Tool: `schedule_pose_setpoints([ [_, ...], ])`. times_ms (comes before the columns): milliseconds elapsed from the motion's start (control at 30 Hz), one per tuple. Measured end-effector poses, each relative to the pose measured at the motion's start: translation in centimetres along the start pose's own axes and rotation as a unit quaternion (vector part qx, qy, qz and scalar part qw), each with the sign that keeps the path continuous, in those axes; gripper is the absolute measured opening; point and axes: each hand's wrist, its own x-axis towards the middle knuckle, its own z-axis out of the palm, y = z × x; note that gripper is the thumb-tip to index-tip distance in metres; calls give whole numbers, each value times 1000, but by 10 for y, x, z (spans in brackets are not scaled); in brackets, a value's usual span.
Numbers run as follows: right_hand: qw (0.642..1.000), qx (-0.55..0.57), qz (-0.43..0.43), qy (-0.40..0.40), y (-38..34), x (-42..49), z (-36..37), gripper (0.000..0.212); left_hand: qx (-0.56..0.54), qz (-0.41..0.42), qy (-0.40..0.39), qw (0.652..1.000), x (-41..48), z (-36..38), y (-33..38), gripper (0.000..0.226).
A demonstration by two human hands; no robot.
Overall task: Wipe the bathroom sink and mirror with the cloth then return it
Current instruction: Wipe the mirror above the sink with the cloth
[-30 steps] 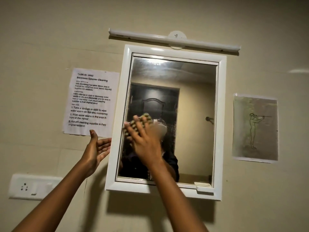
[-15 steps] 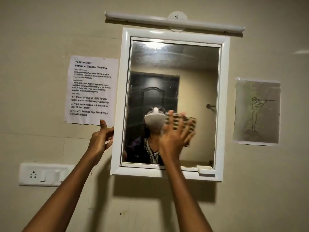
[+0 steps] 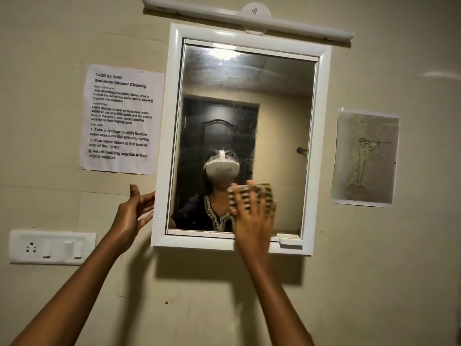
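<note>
cloth [image 3: 252, 196] pressed flat on mirror [image 3: 245, 96] glass near bottom edge, under my right hand [image 3: 253, 218], fingers spread. left hand [image 3: 132, 216] open beside frame's left edge. smears remain mid-glass; sink unseen, return still to do.

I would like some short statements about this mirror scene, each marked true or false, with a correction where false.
1. The right hand presses the cloth flat on the mirror. True.
2. The cloth is at the top of the glass. False: it is in the lower part.
3. The left hand is open beside the left edge of the frame. True.
4. The printed sheet hangs right of the mirror. False: it hangs left; a drawing hangs right.
5. A light bar is mounted above the mirror. True.
</note>
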Motion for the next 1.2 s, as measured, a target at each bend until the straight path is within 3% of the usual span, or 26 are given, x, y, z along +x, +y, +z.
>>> schedule_pose_setpoints([
  [133, 967, 22, 253, 36, 61, -9, -17, 69, 17, 12, 10, 1000, -2, 3, -1, 74],
  [233, 945, 62, 315, 58, 46, 5, -11, 60, 18, 14, 16, 1000, -2, 5, 1, 71],
  [300, 943, 93, 310, 75, 23, 22, -6, 65, 18, 16, 18, 1000, -4, 6, -1, 76],
  [367, 963, 94, 239, 87, -8, 33, -3, 72, 14, 16, 15, 1000, -5, 5, -4, 86],
  [467, 994, 101, 23, 41, -73, 20, 8, 77, -20, -5, 5, 1000, -4, 5, -3, 91],
  [533, 985, 107, -136, -11, -109, -6, 23, 70, -51, -24, 10, 998, -2, 4, 1, 89],
  [600, 970, 82, -223, -42, -125, -30, 38, 62, -54, -46, 3, 997, -2, 2, 4, 88],
  [700, 966, 44, -251, -49, -118, -40, 44, 60, 5, -56, -13, 998, -4, -1, 4, 69],
  [833, 947, 4, -312, -83, -77, -47, 32, 63, 32, -13, 45, 998, -6, 5, 2, 33],
  [1067, 959, -49, -274, -45, 63, -68, -9, 56, 21, 6, 111, 994, -7, 17, -2, 34],
  [1200, 914, -108, -383, -81, 117, -71, -24, 45, 8, 11, 145, 989, -7, 25, -2, 34],
])
